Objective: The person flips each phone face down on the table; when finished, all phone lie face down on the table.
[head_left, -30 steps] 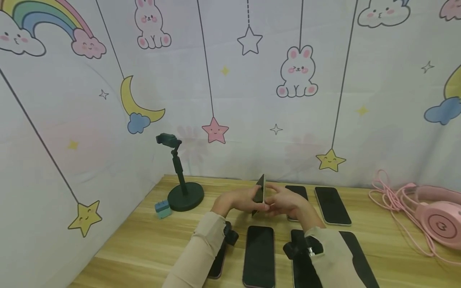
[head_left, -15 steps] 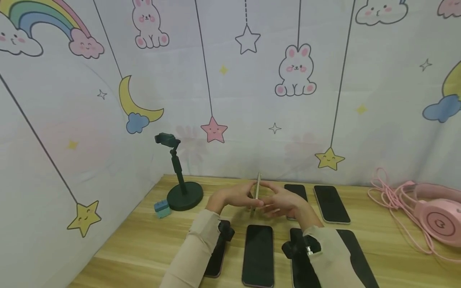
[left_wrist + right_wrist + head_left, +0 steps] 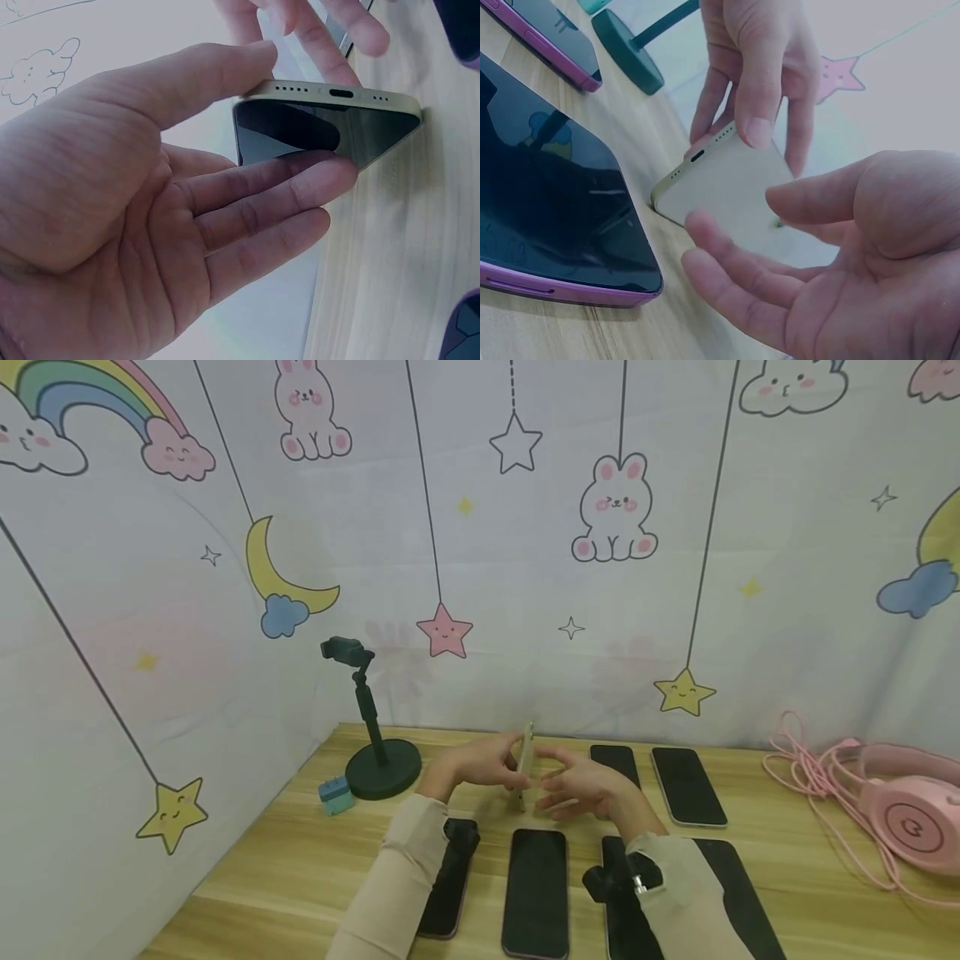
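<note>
In the head view a pale-backed smartphone [image 3: 526, 762] stands on its long edge near the back of the table. My left hand [image 3: 480, 762] grips it, thumb at the bottom end and fingers along the dark screen [image 3: 285, 127], as the left wrist view shows. To its right is my right hand [image 3: 592, 787], fingers spread and loosely bent, holding nothing. In the right wrist view that hand's fingers [image 3: 735, 281] are close to the phone's pale back [image 3: 727, 191]; whether any fingertip touches it I cannot tell.
A dark phone [image 3: 536, 893] lies front centre, another [image 3: 450, 897] by my left sleeve. Two more phones [image 3: 688, 787] lie behind my right hand. Dark flat items [image 3: 742, 893] are partly under my right sleeve. Around these are a stand [image 3: 382, 768], blue block [image 3: 336, 795] and pink headphones [image 3: 911, 822].
My left hand has moved slightly left with the phone, which has turned so its screen no longer shows in the head view. My right hand's fingers have come away and spread.
</note>
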